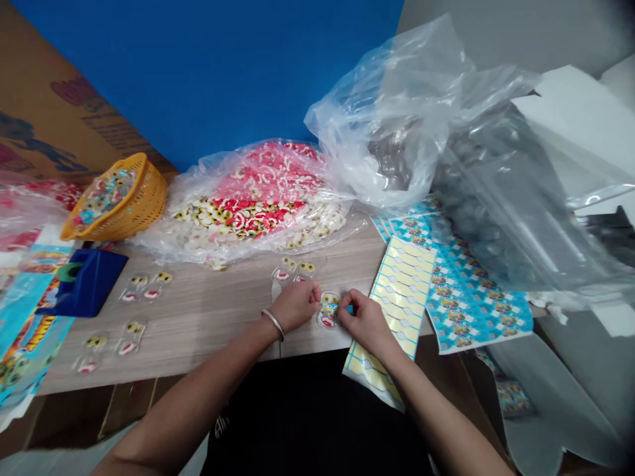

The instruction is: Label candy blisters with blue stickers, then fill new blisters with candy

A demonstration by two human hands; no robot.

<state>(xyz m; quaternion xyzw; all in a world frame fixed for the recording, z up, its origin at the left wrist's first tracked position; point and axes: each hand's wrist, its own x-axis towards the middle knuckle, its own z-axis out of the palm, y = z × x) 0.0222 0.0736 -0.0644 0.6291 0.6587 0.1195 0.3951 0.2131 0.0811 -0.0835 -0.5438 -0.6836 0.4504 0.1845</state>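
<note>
A small clear plastic pack (328,317) lies near the table's front edge, with yellow eye pieces, a red-and-white mouth piece and a blue printed label (329,308) across its middle. My left hand (296,307), a white band at its wrist, is closed in a pinch at the pack's left edge. Opposite it, my right hand (365,320) pinches at the right edge; fingertips hide exactly what is gripped. Just behind sit two similar packs (294,270). Under my right forearm is a yellow backing sheet (404,284) with rows of cut-out label shapes.
Several filled packs (127,337) lie at left beside a blue tape dispenser (89,281). Behind are a yellow basket (143,198) and a plastic bag of red, white and yellow pieces (258,205). Blue label sheets (461,297) and large clear bags (506,192) occupy the right.
</note>
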